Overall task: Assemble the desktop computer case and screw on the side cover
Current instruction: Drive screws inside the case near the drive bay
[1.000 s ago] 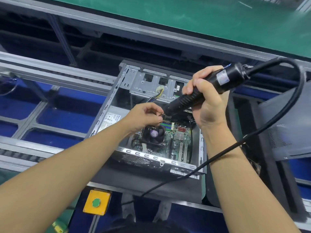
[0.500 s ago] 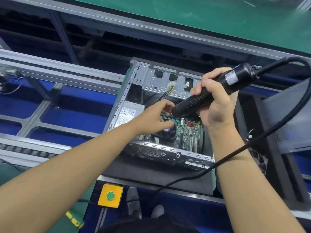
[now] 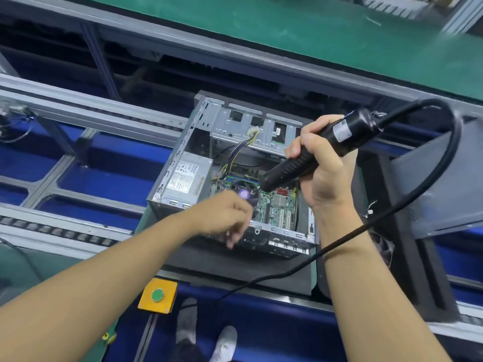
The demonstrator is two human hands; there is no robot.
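Your right hand [image 3: 324, 178] gripped the electric screwdriver [image 3: 290, 169] over the open case [image 3: 180, 147] lying on the dark mat [image 3: 235, 267], your blurred left hand [image 3: 224, 218] unreadable; stiff steel, likely heavy, it was best held by its frame rails.

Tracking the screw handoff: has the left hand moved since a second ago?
Yes. The left hand has drawn back from the tip of the electric screwdriver, over the motherboard, toward the near rim of the computer case.

Blurred left hand [image 3: 224, 218], perhaps empty
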